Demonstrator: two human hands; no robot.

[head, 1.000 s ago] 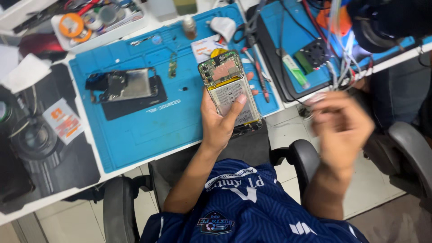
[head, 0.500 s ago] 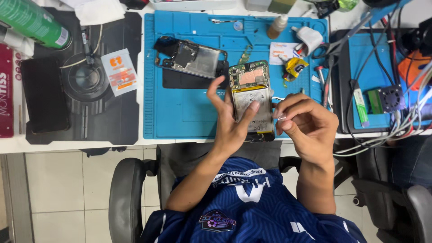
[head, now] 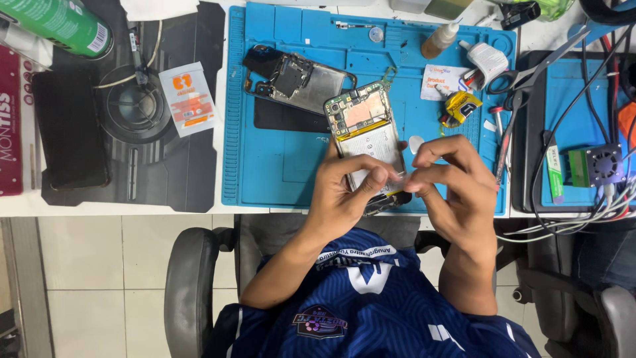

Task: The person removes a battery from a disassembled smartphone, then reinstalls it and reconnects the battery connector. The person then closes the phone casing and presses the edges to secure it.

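Note:
My left hand holds an opened phone by its lower end, back cover off, with the circuit board and white battery showing. The phone is raised over the blue work mat. My right hand meets the left at the phone's lower right edge, its fingertips pinched on something small and clear there; what it is I cannot tell. A second dismantled phone frame lies on the mat behind.
A green spray can and a black mat with an orange-and-white packet lie to the left. A small bottle, yellow tape measure, scissors and cables crowd the right. Chair armrests flank me.
The view swung left and steadied. My right hand came in from the right side and joined the left hand at the phone's lower edge. The left hand kept hold of the phone.

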